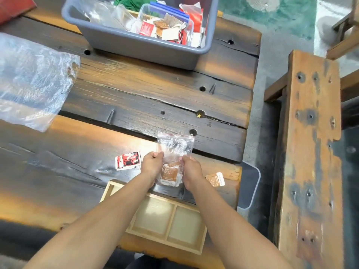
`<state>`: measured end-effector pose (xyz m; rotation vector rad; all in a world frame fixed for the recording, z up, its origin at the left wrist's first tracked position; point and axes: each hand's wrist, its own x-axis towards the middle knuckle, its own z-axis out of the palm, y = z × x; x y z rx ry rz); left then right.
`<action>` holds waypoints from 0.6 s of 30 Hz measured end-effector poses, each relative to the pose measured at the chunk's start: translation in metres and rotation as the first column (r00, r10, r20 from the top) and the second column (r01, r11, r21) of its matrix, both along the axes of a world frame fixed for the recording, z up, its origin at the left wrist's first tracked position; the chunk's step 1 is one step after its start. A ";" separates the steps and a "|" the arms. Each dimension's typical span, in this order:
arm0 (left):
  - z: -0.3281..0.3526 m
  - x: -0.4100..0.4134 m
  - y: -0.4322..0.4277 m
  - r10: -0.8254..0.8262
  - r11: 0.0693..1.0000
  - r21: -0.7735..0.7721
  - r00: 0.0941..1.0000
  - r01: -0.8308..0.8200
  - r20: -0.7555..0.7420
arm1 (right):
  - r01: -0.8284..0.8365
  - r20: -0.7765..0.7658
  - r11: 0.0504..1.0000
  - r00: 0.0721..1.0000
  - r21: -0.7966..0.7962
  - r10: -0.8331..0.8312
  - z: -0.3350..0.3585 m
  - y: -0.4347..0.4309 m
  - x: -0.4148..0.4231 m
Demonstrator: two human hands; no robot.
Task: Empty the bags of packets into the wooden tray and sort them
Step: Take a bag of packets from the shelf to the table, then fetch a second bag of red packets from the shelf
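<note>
Left hand (152, 164) and right hand (191, 170) each pinch side of small clear bag (174, 152), brown packets (171, 174) in its lower end, above table. Wooden tray (167, 220) at 6 o'clock of bag, compartments bare. Red packets (128, 160) at 9 o'clock; one brown packet (215, 179) at 3 o'clock. Grey bin (141, 45) at 12 o'clock.

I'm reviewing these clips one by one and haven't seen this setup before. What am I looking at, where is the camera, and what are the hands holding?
There is no machine: a person wears one camera on the head, looking down at their own arms. The left hand and right hand together hold a small clear bag with brown packets inside. On the dark wooden table lie red packets, one brown packet, a light wooden tray whose visible compartments are empty, a grey bin of more bags, and a large crumpled plastic bag.
</note>
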<state>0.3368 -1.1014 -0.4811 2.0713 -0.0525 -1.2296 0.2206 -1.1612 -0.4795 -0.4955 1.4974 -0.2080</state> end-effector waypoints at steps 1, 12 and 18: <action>0.000 0.001 0.001 0.006 1.000 0.006 1.000 -0.006 -0.006 | -0.010 -0.006 1.000 1.000 -0.002 0.010 0.000 -0.001 0.000; 0.028 0.015 -0.001 -0.001 1.000 -0.006 1.000 0.001 0.010 | -0.213 -0.285 0.959 0.946 -0.188 0.154 0.018 0.005 0.007; 0.053 0.027 0.007 -0.021 1.000 -0.021 0.999 0.022 0.037 | -0.325 -0.460 0.877 0.877 -0.355 0.139 0.050 0.005 0.005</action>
